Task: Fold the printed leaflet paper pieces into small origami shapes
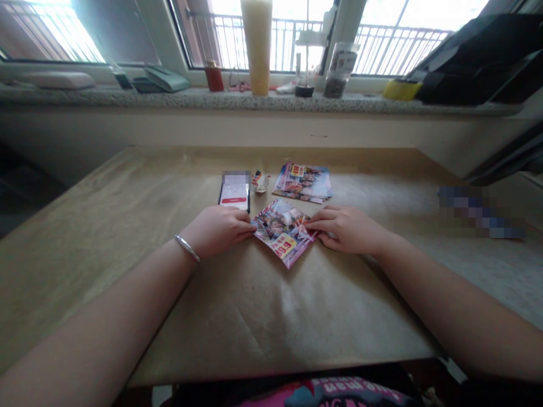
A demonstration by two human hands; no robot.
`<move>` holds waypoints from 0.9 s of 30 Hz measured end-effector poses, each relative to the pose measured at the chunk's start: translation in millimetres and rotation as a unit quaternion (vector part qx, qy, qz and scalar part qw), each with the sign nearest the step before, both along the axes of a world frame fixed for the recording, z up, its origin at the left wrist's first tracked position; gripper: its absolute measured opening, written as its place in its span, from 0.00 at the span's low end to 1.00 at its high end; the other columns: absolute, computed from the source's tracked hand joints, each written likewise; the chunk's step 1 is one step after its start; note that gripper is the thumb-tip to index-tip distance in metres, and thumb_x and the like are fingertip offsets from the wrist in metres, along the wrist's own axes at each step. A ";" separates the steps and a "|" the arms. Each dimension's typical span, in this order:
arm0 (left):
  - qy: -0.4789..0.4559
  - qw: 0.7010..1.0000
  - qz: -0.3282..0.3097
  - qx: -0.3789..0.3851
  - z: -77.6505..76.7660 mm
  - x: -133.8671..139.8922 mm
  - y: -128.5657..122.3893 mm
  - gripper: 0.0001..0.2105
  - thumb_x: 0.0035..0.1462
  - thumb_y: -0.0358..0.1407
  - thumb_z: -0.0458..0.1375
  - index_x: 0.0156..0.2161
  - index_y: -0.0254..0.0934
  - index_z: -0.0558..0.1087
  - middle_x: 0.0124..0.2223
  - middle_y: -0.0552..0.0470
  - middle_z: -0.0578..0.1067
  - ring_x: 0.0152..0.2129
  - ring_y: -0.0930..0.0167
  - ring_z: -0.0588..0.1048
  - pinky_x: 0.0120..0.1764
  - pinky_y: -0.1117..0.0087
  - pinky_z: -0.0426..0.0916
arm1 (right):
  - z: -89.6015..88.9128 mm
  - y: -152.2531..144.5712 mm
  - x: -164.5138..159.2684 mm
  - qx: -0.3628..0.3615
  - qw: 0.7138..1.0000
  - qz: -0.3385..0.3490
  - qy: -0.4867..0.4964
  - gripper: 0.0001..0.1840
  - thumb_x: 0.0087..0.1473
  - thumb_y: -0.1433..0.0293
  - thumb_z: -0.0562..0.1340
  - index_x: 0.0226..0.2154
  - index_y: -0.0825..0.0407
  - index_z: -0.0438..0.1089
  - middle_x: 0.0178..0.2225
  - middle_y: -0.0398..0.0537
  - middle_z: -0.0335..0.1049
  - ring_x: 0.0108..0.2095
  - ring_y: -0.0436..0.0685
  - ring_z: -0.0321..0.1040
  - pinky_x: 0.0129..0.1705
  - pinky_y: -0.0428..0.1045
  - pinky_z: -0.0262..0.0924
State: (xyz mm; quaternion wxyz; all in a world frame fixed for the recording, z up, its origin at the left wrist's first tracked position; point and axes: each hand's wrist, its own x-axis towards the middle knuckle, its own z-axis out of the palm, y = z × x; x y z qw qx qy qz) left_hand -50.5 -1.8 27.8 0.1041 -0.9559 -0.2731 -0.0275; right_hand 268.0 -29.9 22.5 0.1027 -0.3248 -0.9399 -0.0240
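A square of colourful printed paper (283,229) lies on the table, turned so one corner points toward me. A yellow price patch shows near that corner. My left hand (224,230), with a silver bangle at the wrist, pinches the paper's left corner. At the opposite corner, my right hand (345,229) has thumb and fingertips closed on the paper's edge. Just behind lies a small stack of similar printed sheets (303,182). A small crumpled or folded paper piece (260,182) sits left of the stack. Beside it is a phone (235,191) with a lit screen.
The table (246,316) has a tan covering. A blurred-out item (479,212) lies at right. Along the granite windowsill (169,100) stand a tall yellowish cylinder (258,51), a red container (214,76), a clear jar (339,70) and a large black object (479,62).
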 end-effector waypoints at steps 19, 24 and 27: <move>0.029 0.990 0.117 -0.066 12.3 3.6 -6.9 0.12 0.59 0.38 0.51 0.33 0.41 0.77 0.36 0.53 0.76 0.30 0.73 0.72 0.27 0.74 0.58 | -10.4 5.4 1.9 -0.037 0.997 -0.052 0.051 0.11 0.56 0.70 0.56 0.33 0.50 0.75 0.36 0.47 0.73 0.36 0.53 0.68 0.36 0.46 0.58; -0.056 0.975 0.183 -0.111 4.0 9.0 -5.8 0.12 0.59 0.41 0.50 0.34 0.39 0.74 0.33 0.52 0.75 0.29 0.72 0.71 0.29 0.73 0.59 | -14.3 7.1 -8.0 -0.089 0.981 -0.149 0.081 0.10 0.55 0.66 0.56 0.27 0.52 0.68 0.29 0.47 0.69 0.29 0.52 0.64 0.31 0.46 0.54; -0.082 0.960 0.242 -0.112 -1.3 18.2 -7.7 0.15 0.59 0.46 0.49 0.33 0.38 0.73 0.33 0.51 0.75 0.27 0.71 0.70 0.26 0.72 0.57 | -15.1 7.7 -18.1 -0.120 0.963 -0.225 0.083 0.15 0.56 0.59 0.56 0.24 0.51 0.64 0.24 0.44 0.66 0.25 0.51 0.59 0.25 0.46 0.48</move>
